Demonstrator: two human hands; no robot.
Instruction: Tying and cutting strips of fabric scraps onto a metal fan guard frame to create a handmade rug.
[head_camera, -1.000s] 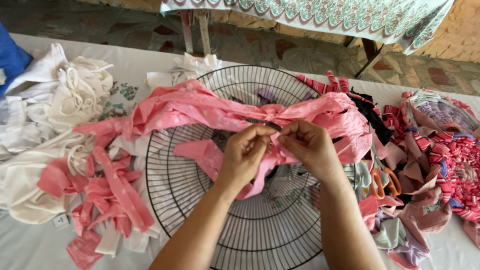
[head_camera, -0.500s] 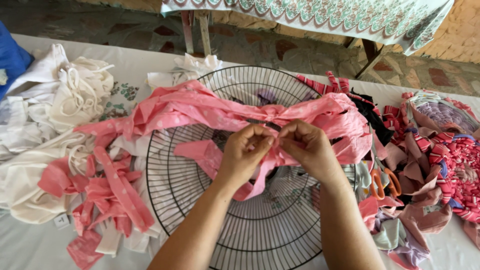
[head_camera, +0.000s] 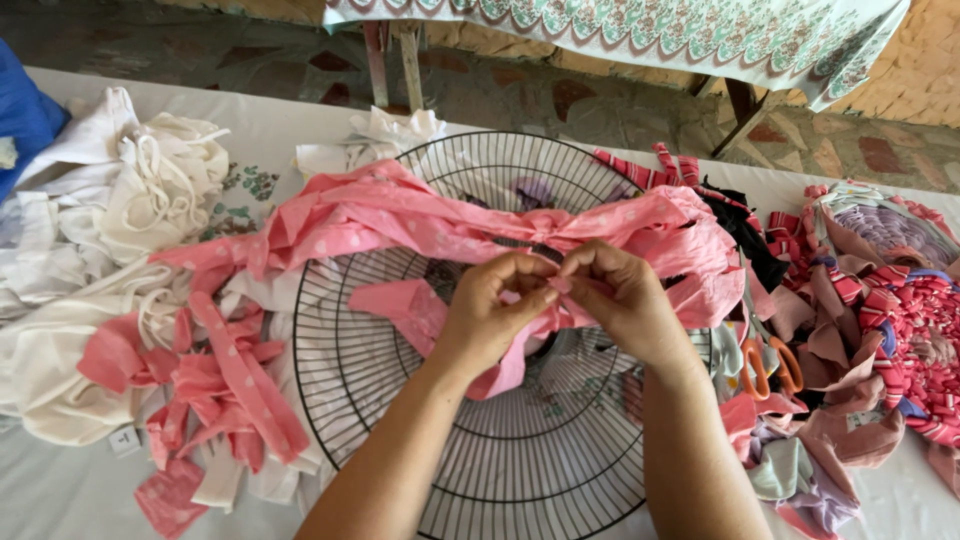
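Stretching left-right across the wire fan guard (head_camera: 400, 420), pink fabric strip (head_camera: 400, 215).

We see two bare arms reach up from the bottom. The left hand (head_camera: 492, 312) and the right hand (head_camera: 620, 298) meet in the middle, fingertips pinched together and touching.

A home craft workspace, apparently outdoors on a patio: a round wire fan guard (head_camera: 500, 400) lies on a white-covered table (head_camera: 60, 490), with heaps of white cloth (head_camera: 110, 230) to its left, pink and red fabric strips (head_camera: 880, 330) and orange-handled scissors (head_camera: 770, 365) to its right. Beyond the guard, stone paving (head_camera: 600, 100) and another table's patterned cloth (head_camera: 620, 25).
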